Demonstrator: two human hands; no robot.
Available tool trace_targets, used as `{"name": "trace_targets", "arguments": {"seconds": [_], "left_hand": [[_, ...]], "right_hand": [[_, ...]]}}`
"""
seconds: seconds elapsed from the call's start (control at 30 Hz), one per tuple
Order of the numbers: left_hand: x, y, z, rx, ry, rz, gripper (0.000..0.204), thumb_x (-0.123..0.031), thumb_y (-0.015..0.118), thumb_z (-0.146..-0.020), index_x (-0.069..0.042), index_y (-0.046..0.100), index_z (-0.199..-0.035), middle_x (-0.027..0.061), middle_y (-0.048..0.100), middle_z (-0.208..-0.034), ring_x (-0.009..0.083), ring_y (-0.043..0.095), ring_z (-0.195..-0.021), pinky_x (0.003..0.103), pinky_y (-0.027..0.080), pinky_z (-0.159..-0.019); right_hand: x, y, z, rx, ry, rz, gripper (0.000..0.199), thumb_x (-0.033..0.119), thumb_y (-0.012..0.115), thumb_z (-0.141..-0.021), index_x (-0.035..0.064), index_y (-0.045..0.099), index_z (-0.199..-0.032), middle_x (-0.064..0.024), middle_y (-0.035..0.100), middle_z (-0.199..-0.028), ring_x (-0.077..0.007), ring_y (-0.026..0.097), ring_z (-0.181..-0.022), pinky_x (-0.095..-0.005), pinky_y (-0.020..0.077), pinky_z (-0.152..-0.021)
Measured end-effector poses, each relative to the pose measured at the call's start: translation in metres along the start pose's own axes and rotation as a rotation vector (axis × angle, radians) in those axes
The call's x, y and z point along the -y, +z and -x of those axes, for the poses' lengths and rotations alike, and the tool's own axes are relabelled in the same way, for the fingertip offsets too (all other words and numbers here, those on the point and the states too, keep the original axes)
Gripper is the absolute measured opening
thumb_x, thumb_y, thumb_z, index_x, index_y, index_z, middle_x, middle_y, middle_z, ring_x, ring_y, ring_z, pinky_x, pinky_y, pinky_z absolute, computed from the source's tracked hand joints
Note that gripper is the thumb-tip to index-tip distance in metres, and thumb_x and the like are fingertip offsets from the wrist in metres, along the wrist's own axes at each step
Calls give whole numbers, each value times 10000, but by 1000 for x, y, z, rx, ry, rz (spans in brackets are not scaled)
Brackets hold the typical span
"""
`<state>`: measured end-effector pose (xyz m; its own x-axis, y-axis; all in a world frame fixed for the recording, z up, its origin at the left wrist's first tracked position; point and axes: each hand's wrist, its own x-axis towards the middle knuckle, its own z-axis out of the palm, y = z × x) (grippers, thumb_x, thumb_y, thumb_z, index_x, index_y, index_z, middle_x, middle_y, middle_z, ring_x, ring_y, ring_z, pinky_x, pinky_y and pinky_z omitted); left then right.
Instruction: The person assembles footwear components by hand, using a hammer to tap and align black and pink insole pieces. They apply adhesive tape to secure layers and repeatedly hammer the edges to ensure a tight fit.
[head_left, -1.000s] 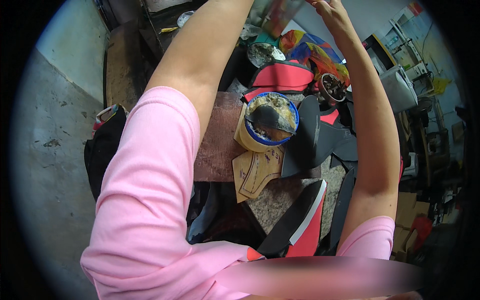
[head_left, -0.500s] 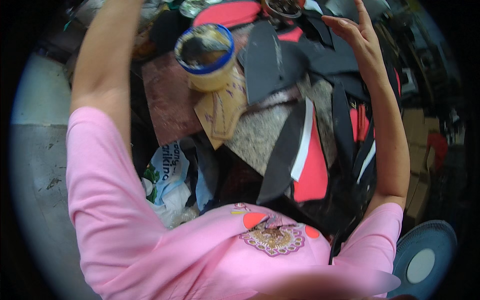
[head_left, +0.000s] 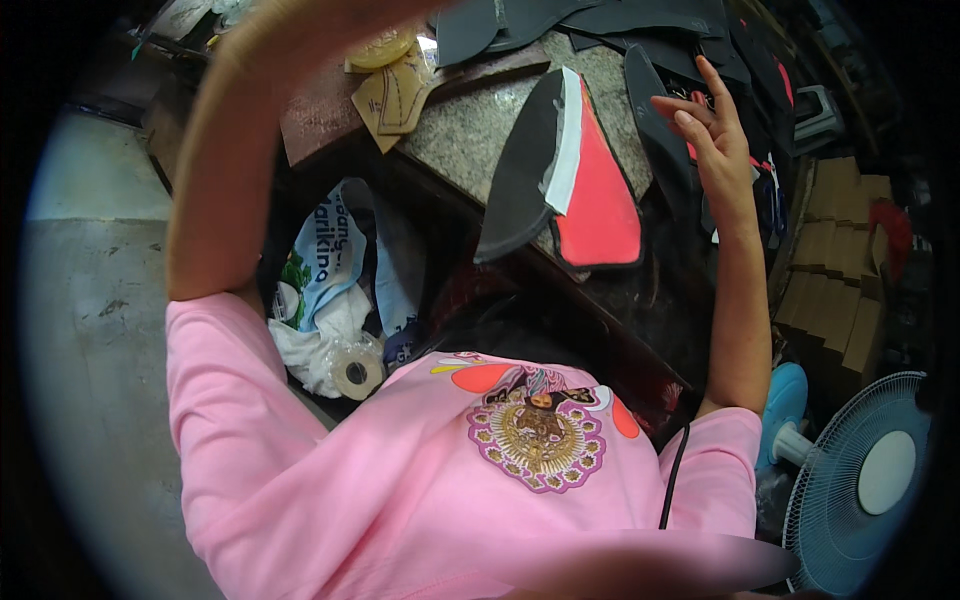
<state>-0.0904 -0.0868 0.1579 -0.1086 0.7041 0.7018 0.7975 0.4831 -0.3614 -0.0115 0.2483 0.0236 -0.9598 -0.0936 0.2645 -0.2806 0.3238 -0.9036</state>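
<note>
My right hand (head_left: pixel 716 140) is raised at the upper right, its fingers apart and nothing in them. It hovers nearest a long black sheet piece (head_left: pixel 650 110). My left forearm (head_left: pixel 290 45) bends across the top left, and the hand itself is beyond the upper edge. On a speckled stone slab (head_left: pixel 470 130) in the middle lies a curved black piece (head_left: pixel 520 175), beside a red piece (head_left: pixel 600 220) with dark edging. A white strip (head_left: pixel 568 150) runs along where they meet. More black cut pieces (head_left: pixel 640 18) lie at the top.
Left of the slab are a tan paper pattern (head_left: pixel 400 98), a yellowish tub (head_left: pixel 385 47) cut off by the arm, and a reddish-brown board (head_left: pixel 315 125). Below hangs a printed bag (head_left: pixel 335 240) near a roll (head_left: pixel 356 370). Stacked cardboard (head_left: pixel 835 270) and a fan (head_left: pixel 870 480) stand at the right.
The view has shifted, so the slab and tub sit higher in it. My left forearm has swung rightward across the top. My right hand is lower in the picture, still open.
</note>
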Motion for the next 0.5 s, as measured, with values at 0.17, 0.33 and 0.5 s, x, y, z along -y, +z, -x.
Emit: {"name": "trace_targets", "arguments": {"seconds": [0.17,0.33,0.5], "left_hand": [[-105,33,32,508,-300,461,418,-276,700,-877,-86,645,-1245,104,576,-1339,297,516,-1260,412,463,-1028],[-135,76,47,469,-470,305,414,-342,693,-885,-69,671,-1195,89,623,-1256,288,548,-1182,400,472,-995],[-142,109,71,398,-571,262,412,-417,713,-838,-75,714,-1068,77,666,-1120,294,578,-1079,418,514,-879]], "right_hand": [[2,-19,23,-49,32,36,418,85,560,-969,49,551,-1385,-87,721,-1087,-134,655,-1047,-258,491,-919],[-2,-40,31,-73,42,1,300,70,543,-945,38,677,-1212,-50,718,-1062,-110,645,-1011,-245,494,-868],[-11,-30,20,114,-28,145,303,33,533,-876,44,729,-1107,-55,711,-1088,-157,639,-1029,-283,477,-912]]}}
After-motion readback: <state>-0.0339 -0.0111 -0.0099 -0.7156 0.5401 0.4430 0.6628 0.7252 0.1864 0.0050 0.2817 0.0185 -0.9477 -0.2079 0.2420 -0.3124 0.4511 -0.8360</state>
